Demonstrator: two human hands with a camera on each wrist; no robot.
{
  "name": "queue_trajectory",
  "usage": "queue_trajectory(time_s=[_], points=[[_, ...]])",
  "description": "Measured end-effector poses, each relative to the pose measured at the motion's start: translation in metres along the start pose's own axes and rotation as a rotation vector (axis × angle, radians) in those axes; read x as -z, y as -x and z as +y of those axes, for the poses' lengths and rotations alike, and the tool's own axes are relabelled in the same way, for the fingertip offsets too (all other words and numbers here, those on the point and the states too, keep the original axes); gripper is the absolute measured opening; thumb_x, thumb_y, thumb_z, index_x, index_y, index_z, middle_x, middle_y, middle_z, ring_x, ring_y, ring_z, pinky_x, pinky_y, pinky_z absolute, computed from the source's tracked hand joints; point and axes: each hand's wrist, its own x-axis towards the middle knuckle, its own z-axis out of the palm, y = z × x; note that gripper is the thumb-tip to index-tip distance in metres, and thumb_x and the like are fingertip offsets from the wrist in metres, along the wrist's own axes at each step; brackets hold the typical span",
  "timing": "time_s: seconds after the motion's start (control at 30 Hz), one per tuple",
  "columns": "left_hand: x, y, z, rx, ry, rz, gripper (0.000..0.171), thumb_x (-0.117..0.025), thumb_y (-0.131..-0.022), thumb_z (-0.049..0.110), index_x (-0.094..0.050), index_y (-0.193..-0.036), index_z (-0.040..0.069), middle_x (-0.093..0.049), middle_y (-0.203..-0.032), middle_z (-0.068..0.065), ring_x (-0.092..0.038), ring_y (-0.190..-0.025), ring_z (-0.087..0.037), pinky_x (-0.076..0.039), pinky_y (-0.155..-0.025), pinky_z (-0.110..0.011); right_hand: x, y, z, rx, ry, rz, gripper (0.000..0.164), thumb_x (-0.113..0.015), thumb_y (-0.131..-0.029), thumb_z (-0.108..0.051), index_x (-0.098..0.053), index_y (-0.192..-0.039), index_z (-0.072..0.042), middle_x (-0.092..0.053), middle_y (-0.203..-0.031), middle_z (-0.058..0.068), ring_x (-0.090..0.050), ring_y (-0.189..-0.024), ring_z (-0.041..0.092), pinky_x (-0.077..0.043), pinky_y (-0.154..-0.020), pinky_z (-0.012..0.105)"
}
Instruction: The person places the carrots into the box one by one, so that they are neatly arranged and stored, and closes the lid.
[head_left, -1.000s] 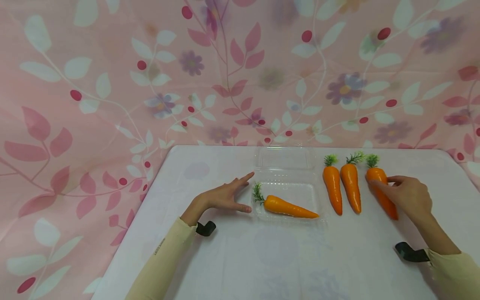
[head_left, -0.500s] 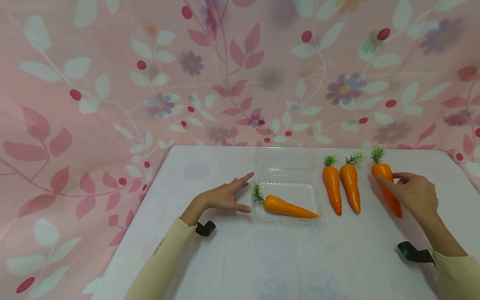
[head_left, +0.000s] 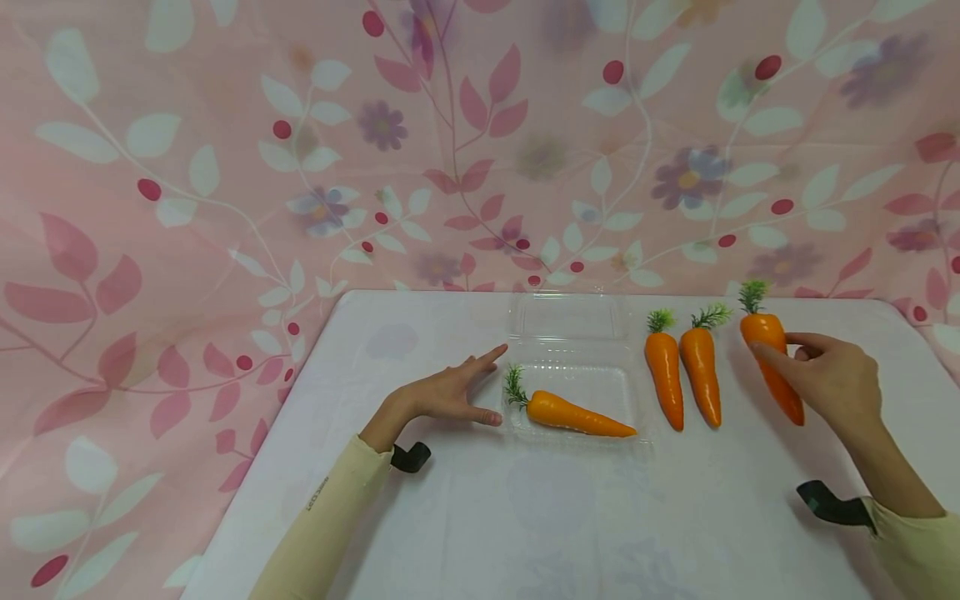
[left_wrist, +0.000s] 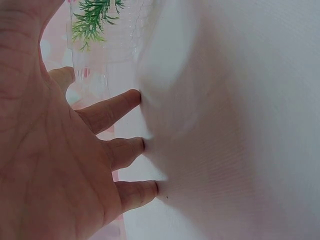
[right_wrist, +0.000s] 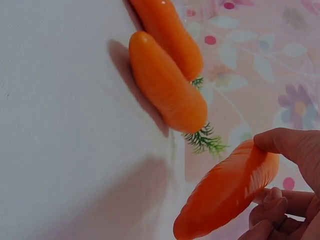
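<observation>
From my head I see my right hand point(head_left: 836, 383) at the right of the frame, pinching an orange carrot point(head_left: 765, 333) between thumb and fingers, its leafy top toward the back and its tip slanting down to the right. Left of it, a second carrot point(head_left: 701, 379) and a third carrot point(head_left: 664, 379) lie side by side on the white surface point(head_left: 465, 525). Near the middle, a clear plastic container point(head_left: 596, 383) sits open, its lid point(head_left: 570, 317) laid back toward the pink floral cloth point(head_left: 480, 167). A fourth carrot point(head_left: 573, 413) lies in it, tip to the right. My left hand point(head_left: 442, 396) is spread just beside the container's left edge.

From my left wrist, that hand fills the left of the frame, fingers apart; green leaves point(left_wrist: 92, 22) show at the upper left.

From my right wrist, the pinched carrot is at the lower right, raised off the surface; the two loose ones lie at the upper middle.
</observation>
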Motion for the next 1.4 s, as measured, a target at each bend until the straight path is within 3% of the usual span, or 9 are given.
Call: queue_trajectory(time_s=[0.2, 0.43, 1.4], points=[[0.0, 0.0, 0.0, 0.0, 0.002, -0.003, 0.109, -0.072, -0.077, 0.067, 0.004, -0.153, 0.052, -0.034, -0.157, 0.0, -0.008, -0.149, -0.037, -0.008, -0.114, -0.062, 0.002, 0.003, -0.008, 0.05, -0.001, 0.028, 0.076, -0.066, -0.089, -0.056, -0.059, -0.126, 0.01, -0.056, -0.083, 0.016, -0.045, -0.076, 0.03, -0.036, -0.047, 0.033], [0.0, -0.002, 0.0, 0.001, -0.007, -0.004, 0.111, -0.072, -0.078, 0.066, -0.001, -0.159, 0.039, -0.033, -0.157, -0.001, -0.007, -0.149, -0.037, -0.007, -0.113, -0.064, 0.005, 0.009, -0.022, 0.092, -0.034, 0.047, 0.073, -0.066, -0.088, -0.057, -0.062, -0.126, 0.006, -0.056, -0.084, 0.016, -0.045, -0.076, 0.029, -0.039, -0.047, 0.032], [0.001, 0.0, 0.002, 0.005, 0.0, -0.007, 0.111, -0.072, -0.078, 0.065, -0.001, -0.159, 0.037, -0.033, -0.157, -0.002, -0.007, -0.149, -0.037, -0.007, -0.113, -0.063, -0.009, 0.024, -0.055, 0.2, -0.173, 0.064, 0.064, -0.074, -0.086, -0.048, -0.065, -0.126, 0.001, -0.054, -0.085, 0.013, -0.043, -0.075, 0.024, -0.042, -0.048, 0.025]])
